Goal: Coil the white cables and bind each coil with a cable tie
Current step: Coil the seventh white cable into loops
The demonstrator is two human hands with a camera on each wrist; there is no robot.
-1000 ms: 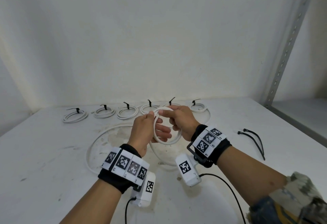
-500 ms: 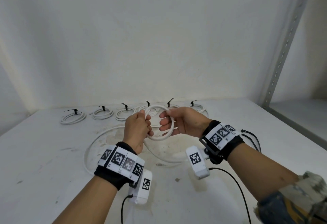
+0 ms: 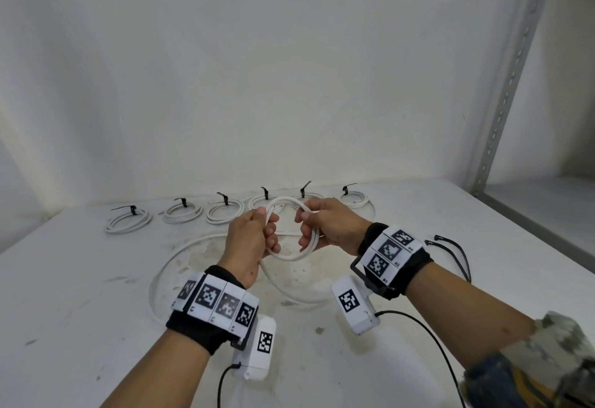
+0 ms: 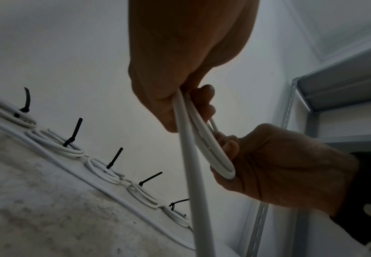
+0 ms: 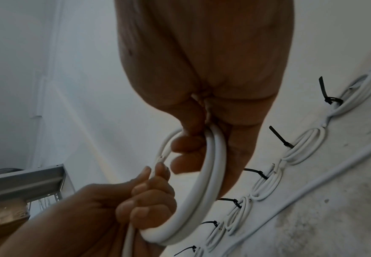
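White plaster wall and a scuffed white tabletop (image 3: pixel 80 295) frame the work area, with a grey slotted metal shelf upright (image 3: pixel 512 79) at the right.

Left fingers (image 5: pixel 151 205) are curled round the near side of a small round coil of white plastic-sheathed cable (image 3: pixel 291 254); the left hand (image 3: pixel 249 240) also pinches the strand that feeds into the coil. Right fingers (image 5: pixel 184 144) pass through the ring and close on its far side, so the right hand (image 3: pixel 331 227) grips two or three turns together. The coil is held in the air between both hands, clear of the tabletop.

Below, the uncoiled remainder of the same cable (image 3: pixel 180 253) lies in a wide loop on the tabletop. Six finished white coils bound with black cable ties (image 3: pixel 128 219) stand in a row along the wall. Loose black cable ties (image 3: pixel 454 250) lie near the right wrist.

Judgement: the coiling step is in hand and not complete, since much slack is unwound. The next move calls for feeding a further turn into the ring while the right hand keeps the turns stacked; binding requires one hand to release and fetch a loose tie.
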